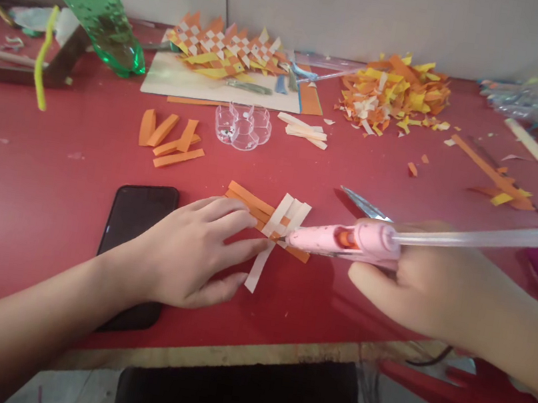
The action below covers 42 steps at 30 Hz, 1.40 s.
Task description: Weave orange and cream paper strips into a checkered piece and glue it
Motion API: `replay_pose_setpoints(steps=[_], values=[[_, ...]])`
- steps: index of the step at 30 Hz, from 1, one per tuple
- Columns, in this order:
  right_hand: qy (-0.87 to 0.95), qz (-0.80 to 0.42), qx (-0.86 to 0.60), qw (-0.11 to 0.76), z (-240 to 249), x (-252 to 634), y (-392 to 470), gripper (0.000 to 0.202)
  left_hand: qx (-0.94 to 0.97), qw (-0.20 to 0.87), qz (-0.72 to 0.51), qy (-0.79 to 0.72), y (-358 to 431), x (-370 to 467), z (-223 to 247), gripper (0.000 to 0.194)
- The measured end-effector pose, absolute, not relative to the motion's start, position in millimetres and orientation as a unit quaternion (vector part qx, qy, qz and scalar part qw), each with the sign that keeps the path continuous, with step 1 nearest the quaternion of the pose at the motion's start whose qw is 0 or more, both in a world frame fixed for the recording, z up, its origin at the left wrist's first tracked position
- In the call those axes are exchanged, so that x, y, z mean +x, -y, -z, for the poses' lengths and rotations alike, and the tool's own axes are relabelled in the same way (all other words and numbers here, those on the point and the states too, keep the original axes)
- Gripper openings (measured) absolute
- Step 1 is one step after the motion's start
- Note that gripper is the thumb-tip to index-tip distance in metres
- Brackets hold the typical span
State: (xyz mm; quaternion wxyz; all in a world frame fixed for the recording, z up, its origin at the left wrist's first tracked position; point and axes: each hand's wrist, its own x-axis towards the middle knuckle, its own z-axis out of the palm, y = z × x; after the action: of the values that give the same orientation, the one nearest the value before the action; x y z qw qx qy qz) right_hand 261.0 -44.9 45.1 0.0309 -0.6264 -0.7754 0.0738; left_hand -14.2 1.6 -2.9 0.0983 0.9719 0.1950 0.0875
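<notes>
Orange paper strips [251,203] and white paper strips [276,219] cross over one another in a small weave on the table. My left hand [204,246] lies with its fingers apart, fingertips pressing on the weave's left side. In my right hand [428,286] is a pink hot glue gun [344,240], a long clear glue stick [491,235] jutting from its back. Its nozzle touches or hovers just over the crossing strips; I cannot tell which. Scissors [364,204] lie behind the gun, their handles hidden by my right hand.
A black phone [139,209] lies partly under my left wrist. Farther back are loose orange strips [167,139], white strips [304,131], a clear compartment tray [241,137], woven paper fish shapes [221,49], a paper pile [391,92] and a green bottle [97,1].
</notes>
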Motion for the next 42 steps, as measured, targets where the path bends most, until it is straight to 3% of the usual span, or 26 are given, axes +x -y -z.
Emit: replay_pose_setpoints(steps=[3,11,17,33,37,42], values=[[0.773,-0.078,-0.630,0.001,-49.9,258.6,46.6,0.030,0.972,0.102,-0.090,-0.191,-1.9,-14.0,1.5,0.043],[0.844,-0.018,-0.535,0.026,-46.0,271.9,38.6,0.027,0.972,0.106,-0.096,-0.188,-2.4,-13.0,0.5,0.032],[0.836,-0.026,-0.548,0.016,-49.6,270.8,39.9,0.023,0.970,0.098,-0.090,-0.204,-1.4,-13.6,3.5,0.026],[0.865,-0.002,-0.502,0.027,-53.6,273.5,32.2,0.016,0.971,0.077,-0.097,-0.206,-1.1,-12.7,5.5,0.025],[0.881,0.011,-0.473,0.035,-59.1,268.5,29.9,0.023,0.970,0.079,-0.092,-0.210,-0.9,-12.4,4.0,0.025],[0.876,-0.003,-0.480,0.046,-65.3,257.0,30.2,0.013,0.970,0.087,-0.093,-0.209,-1.0,-13.1,3.7,0.026]])
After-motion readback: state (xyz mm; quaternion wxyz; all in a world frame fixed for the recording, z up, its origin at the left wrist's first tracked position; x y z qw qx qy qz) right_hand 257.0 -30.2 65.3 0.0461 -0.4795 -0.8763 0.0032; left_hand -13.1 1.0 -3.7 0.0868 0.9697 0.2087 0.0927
